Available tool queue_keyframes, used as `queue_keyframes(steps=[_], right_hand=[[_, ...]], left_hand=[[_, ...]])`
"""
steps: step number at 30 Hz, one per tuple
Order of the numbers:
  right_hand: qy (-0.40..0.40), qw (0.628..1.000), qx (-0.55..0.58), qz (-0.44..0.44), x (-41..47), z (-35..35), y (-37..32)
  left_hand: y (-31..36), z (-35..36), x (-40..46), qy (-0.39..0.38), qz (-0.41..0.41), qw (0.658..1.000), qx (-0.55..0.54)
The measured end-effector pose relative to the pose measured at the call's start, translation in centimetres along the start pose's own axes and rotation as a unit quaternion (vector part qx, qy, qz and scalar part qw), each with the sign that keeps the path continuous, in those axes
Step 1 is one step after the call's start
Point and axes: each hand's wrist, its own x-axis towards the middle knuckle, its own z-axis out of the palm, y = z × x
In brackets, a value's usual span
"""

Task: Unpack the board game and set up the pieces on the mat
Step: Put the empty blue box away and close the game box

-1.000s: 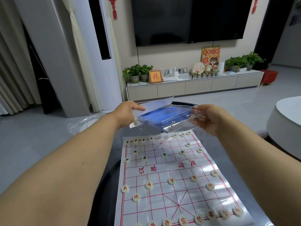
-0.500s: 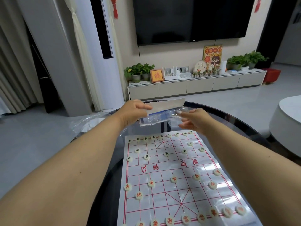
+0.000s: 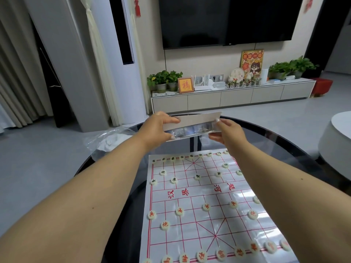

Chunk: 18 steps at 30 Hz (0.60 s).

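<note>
Fingers [image 3: 171,120] of both hands now hold box [image 3: 191,127] edge-on, vs tilted earlier.

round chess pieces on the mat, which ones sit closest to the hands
The green-lettered round pieces along the white mat's far edge; the red-lettered ones sit on the near half.

Clear game box [image 3: 191,128]: held at 12 o'clock above the dark glass surface [image 3: 284,149], left hand [image 3: 158,128] and right hand [image 3: 227,132] gripping opposite ends. Mat [image 3: 210,205]: 6 o'clock, round pieces [image 3: 206,206] arranged on its grid. Crumpled plastic bag [image 3: 108,142]: 10 o'clock.
</note>
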Motion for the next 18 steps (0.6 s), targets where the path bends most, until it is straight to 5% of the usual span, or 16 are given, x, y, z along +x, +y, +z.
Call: queue_keyframes(steps=[10,14,18], right_hand=[[-0.051,0.998,0.011,-0.029,-0.1,0.9,-1.8],[-0.029,0.995,0.090,-0.005,-0.1,0.5,-2.0],[-0.046,0.992,0.115,-0.005,-0.2,0.4,-2.2]], left_hand=[[-0.5,0.3,-0.7,0.141,0.067,0.982,0.108],[-0.9,0.5,-0.7,0.169,-0.007,0.986,-0.001],[-1.9,0.5,-1.0,0.076,-0.093,0.987,-0.105]])
